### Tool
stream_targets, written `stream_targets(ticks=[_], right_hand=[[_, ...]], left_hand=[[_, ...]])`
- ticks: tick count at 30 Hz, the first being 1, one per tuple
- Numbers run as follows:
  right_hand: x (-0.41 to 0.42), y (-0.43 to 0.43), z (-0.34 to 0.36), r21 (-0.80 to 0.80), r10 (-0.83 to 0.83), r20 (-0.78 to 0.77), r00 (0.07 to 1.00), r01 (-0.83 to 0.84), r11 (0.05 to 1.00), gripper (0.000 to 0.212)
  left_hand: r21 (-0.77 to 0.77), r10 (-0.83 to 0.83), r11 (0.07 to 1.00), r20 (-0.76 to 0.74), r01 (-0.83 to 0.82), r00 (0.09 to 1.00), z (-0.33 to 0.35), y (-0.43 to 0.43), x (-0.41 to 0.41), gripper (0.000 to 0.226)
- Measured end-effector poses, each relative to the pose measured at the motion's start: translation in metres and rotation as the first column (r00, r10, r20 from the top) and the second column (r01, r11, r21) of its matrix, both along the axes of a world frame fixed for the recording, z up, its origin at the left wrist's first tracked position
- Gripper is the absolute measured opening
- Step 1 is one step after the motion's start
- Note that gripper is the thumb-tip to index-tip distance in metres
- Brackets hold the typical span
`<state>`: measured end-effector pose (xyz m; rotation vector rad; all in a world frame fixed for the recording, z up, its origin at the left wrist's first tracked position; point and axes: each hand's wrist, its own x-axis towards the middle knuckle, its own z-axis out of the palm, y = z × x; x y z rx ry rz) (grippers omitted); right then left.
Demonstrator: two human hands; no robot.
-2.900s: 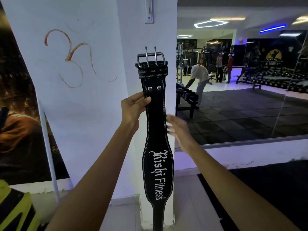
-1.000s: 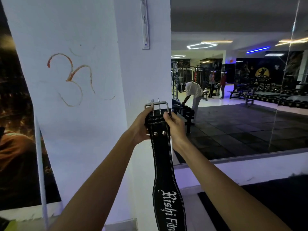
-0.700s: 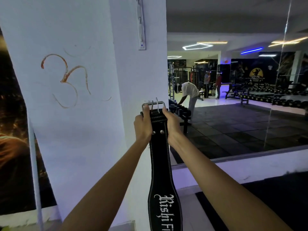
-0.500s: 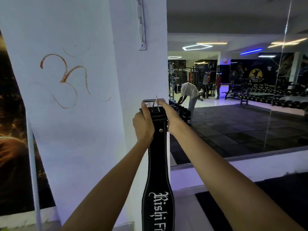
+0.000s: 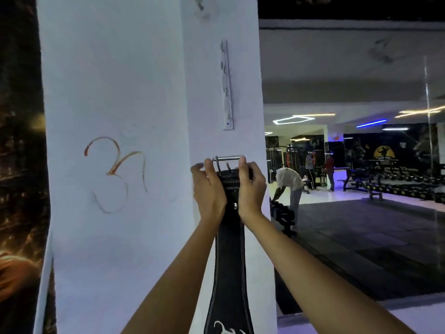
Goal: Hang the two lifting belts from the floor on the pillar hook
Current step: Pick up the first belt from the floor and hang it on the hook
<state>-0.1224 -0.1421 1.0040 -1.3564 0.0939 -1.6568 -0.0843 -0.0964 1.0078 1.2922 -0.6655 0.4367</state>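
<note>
A black leather lifting belt (image 5: 230, 266) with white stitching hangs straight down in front of the white pillar (image 5: 115, 213). Its metal buckle (image 5: 228, 159) points up. My left hand (image 5: 209, 189) and my right hand (image 5: 250, 188) grip the belt's top end from either side, just under the buckle. A white hook rail (image 5: 226, 85) is fixed upright on the pillar's narrow face, above the buckle and apart from it. Only one belt is in view.
An orange symbol (image 5: 115, 172) is painted on the pillar's wide face. A dark poster (image 5: 19, 165) fills the left edge. At right is a large mirror (image 5: 361, 177) showing the gym floor, benches, dumbbell racks and several people.
The view has tilted up, so the whole hook rail now shows. Both hands have closed tighter round the belt's top, and the buckle sits nearer the rail's lower end.
</note>
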Motion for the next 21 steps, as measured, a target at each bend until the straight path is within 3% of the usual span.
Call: stream_targets(ticks=[4,12,21], right_hand=[[0.036,-0.043,0.061,-0.117,-0.146,-0.036,0.989,0.141,0.983,0.048],[0.107,-0.135,0.204,-0.178,-0.358,-0.074,0.931,0.341,0.923,0.055],[0.146,-0.195,0.245,-0.170,-0.369,-0.253,0.894,0.335,0.927,0.055]], left_hand=[[0.004,0.155,0.987,0.238,-0.161,0.959,0.058,-0.029,0.042,0.057],[-0.100,0.210,0.976,0.219,-0.192,0.953,0.190,-0.116,0.108,0.055],[0.086,0.186,0.974,0.226,-0.210,0.956,0.230,-0.162,0.152,0.043]])
